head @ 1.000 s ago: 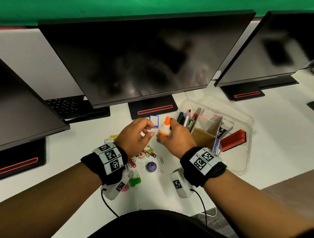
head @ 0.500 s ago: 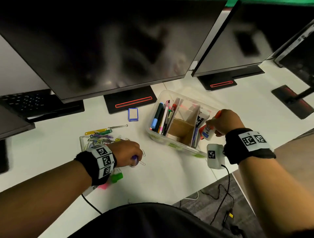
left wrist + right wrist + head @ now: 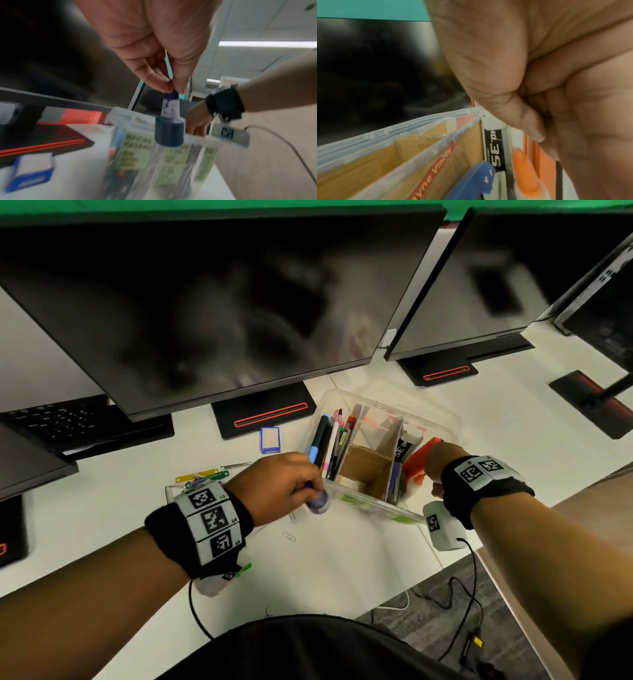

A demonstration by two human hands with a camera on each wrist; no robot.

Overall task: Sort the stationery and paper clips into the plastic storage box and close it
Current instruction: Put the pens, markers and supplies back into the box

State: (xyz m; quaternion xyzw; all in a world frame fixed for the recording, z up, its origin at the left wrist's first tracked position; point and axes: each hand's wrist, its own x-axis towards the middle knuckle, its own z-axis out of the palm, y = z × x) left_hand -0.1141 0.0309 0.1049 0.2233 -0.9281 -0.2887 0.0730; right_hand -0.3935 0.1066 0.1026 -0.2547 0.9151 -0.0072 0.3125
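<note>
**Box part filled, loose clips left on the desk**

Beside the middle monitor's stand, the plastic storage box [image 3: 383,501] sits open on the white desk, no lid visible. Pens [image 3: 330,440] stand in its left compartment; the cardboard-lined middle one looks empty from above. At its right end lie an orange-capped glue bottle [image 3: 526,174], a red stapler-like item and some flat packs. Left of the box, coloured paper clips [image 3: 202,477] and a small blue case [image 3: 270,439] await sorting, so I judge the job perhaps half done, closing included. The left hand [image 3: 277,487] pinches a small blue bottle [image 3: 169,129] by its tip, just outside the box's near wall. The right hand [image 3: 442,460] is curled over the right end; whether it grips anything cannot be told. Motion blur smears the box labels.
</note>
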